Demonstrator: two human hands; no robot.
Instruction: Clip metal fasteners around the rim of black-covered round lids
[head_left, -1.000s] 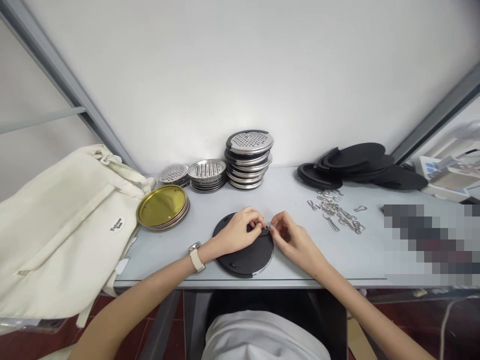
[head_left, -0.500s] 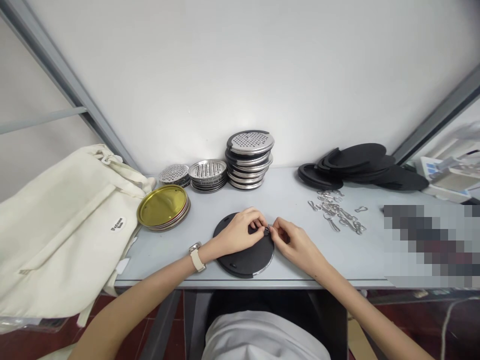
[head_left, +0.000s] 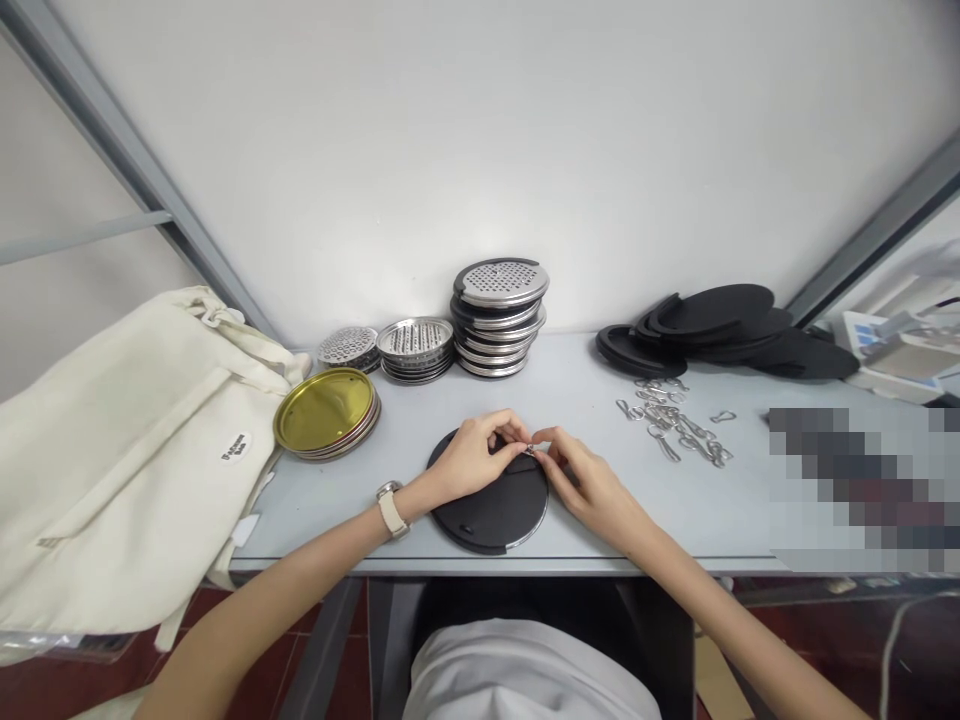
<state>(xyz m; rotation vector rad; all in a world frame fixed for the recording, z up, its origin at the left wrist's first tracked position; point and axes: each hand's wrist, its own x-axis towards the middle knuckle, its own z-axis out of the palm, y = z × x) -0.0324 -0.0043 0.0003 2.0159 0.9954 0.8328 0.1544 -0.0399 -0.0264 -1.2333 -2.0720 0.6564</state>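
Observation:
A round black disc (head_left: pixel 499 510) with a shiny metal edge at its lower right lies flat near the table's front. My left hand (head_left: pixel 484 455) rests over its top, thumb and forefinger pinched at a small metal clip (head_left: pixel 530 450). From the right, my right hand (head_left: pixel 581 475) pinches the same clip at the disc's upper right edge. Fingertips of both hands nearly meet and cover most of the clip. Similar wire clips (head_left: pixel 675 420) lie loose in a scatter to the right of my right hand.
Behind the disc stand a tall stack of black-rimmed grater discs (head_left: pixel 500 320), bare metal grater plates (head_left: pixel 415 345) and perforated plates (head_left: pixel 347 346). Gold lids (head_left: pixel 324 410) are piled at left, beside a cream bag (head_left: pixel 142 450). Black discs (head_left: pixel 720 325) are heaped at back right.
My right hand's fingertips have shifted slightly left, closer to my left fingertips, at the metal clip. The black disc has stayed in place.

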